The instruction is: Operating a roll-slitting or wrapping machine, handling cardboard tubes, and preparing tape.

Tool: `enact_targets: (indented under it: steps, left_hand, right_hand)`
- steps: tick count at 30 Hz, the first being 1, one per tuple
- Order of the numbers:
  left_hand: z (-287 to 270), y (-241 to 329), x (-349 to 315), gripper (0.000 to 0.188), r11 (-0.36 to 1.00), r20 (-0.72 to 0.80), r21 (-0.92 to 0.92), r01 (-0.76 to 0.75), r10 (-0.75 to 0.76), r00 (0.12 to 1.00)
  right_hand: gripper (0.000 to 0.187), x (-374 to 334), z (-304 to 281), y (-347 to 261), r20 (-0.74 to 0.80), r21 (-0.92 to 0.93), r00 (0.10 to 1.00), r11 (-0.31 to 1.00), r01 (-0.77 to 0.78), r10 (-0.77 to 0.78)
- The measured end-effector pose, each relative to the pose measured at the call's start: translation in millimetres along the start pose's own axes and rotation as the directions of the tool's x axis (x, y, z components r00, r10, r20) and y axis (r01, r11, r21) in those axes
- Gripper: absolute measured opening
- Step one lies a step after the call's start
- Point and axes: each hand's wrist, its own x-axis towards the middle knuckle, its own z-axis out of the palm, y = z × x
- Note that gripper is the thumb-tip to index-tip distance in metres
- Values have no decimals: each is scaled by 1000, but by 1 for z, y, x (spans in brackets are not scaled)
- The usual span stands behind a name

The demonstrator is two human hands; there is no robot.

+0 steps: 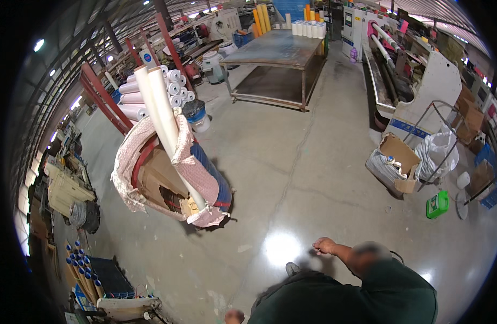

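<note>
My right hand [324,246] reaches out from a dark green sleeve over the grey floor, its fingers loosely bent with a small gap between them. Nothing shows in it. At the lower edge, my left hand [235,317] is only partly in view, and its fingers cannot be made out. One shoe [292,268] shows beneath me. Ahead on the left stands a large drum-shaped bin [215,181], lined with pinkish padded sheeting. Two long pale tubes [162,110] lean upright out of it, and torn cardboard [156,175] lies inside. Both hands are apart from the bin.
A metal-topped table [275,48] stands far ahead, with white rolls [308,29] on it. A long roller machine [405,86] lines the right, near a cardboard box [395,156] and a green jug [437,205]. Cardboard tubes [83,272] stand at the lower left.
</note>
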Motion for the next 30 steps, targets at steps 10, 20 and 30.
enact_targets:
  steps: [10,20,30]
  left_hand:
    - [75,69,118,14,998,82,17,52,-53,995]
    - [202,148,319,13,986,509,26,164,-154,847]
    - [416,294,340,16,984,439,175,-39,-43,898]
  right_hand:
    - [28,30,-19,-2,-49,84,985,983,-162,166]
    - [25,25,-69,-67,-278,440,937,895,-73,213]
    - [27,47,-87,-64,-307,552,923,834,-26,232]
